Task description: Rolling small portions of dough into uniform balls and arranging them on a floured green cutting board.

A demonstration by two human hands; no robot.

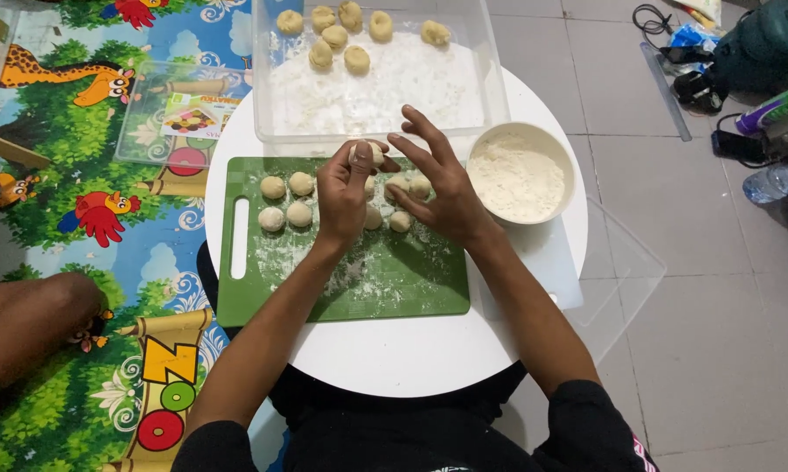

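A small dough ball [365,153] sits up in the fingertips of the left hand [343,194], just above the far edge of the green cutting board [394,280]. The ball is round, so no long side to speak of. It's right at the top of the left hand's grip, which is narrow & pinched on it w/ thumb and fingers. The right hand [442,188] is just beside it, to the right; its fingers are spread wide, tips near or just touching the ball, can't tell which, and it holds nothing. So the left hand is the nearer one, the right comes in from the side. Under both hands more dough balls [285,201] lie in rows on the floury board. Behind the board is a clear plastic tub [499,96] w/ flour and shaped dough pieces [333,37] at its far end. Right of the board is a white bowl of flour [518,175]. All this is on a round white counter [411,358]. A bright animal play mat [88,218] covers the floor to the left.
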